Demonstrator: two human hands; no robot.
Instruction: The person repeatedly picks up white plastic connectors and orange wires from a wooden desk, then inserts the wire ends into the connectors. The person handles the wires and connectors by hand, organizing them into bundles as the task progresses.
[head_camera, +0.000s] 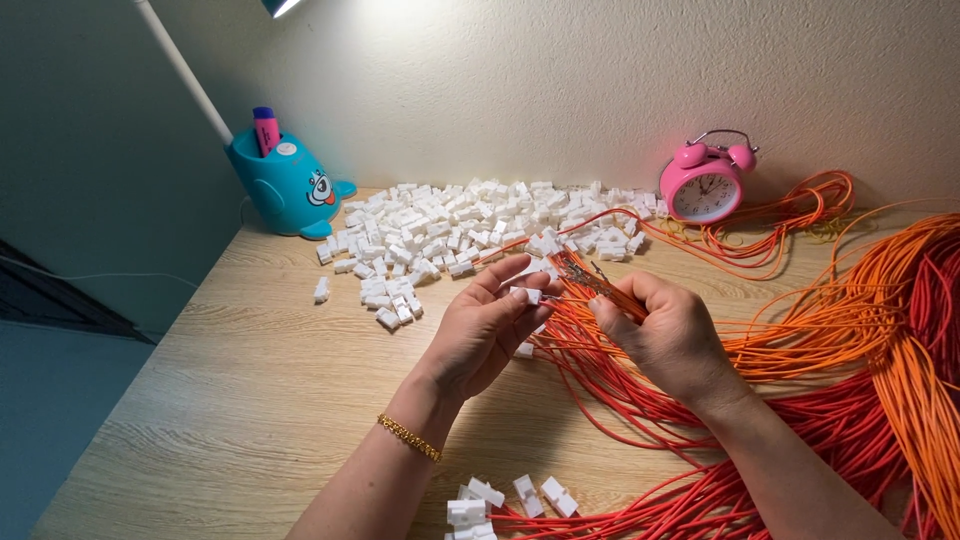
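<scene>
Fingers (522, 296) of the left hand (485, 335) pinch a small white plastic connector housing (527, 295) between thumb and forefinger, palm turned up, a gold bead bracelet (408, 437) on the wrist. Just to the right, the right hand (665, 335) has its fingers closed around a thin bunch of orange-red wire ends (585, 278), whose metal tips point up and left toward the housing; whether the tips touch the housing I cannot tell.

Below and to the right of both hands, a thick mass of orange and red wires (870, 370) spreads over the wooden bench (230, 400) and runs off the right edge. More loops of the same wire (790, 215) lie beyond the right hand, near the wall. Just beyond the fingers a broad heap of loose white housings (450, 225) covers the bench, with a few strays to its left. A small cluster of white housings (495, 500) sits near the front edge, beside the left forearm, already fitted on wire ends as far as I can see.

Well beyond the left hand stands a teal whale-shaped pen holder (285, 185) with a pink marker (266, 130) in it, and a white lamp arm (185, 70) rises behind it. Beyond the right hand, against the wall, a pink twin-bell alarm clock (705, 180) stands upright.
</scene>
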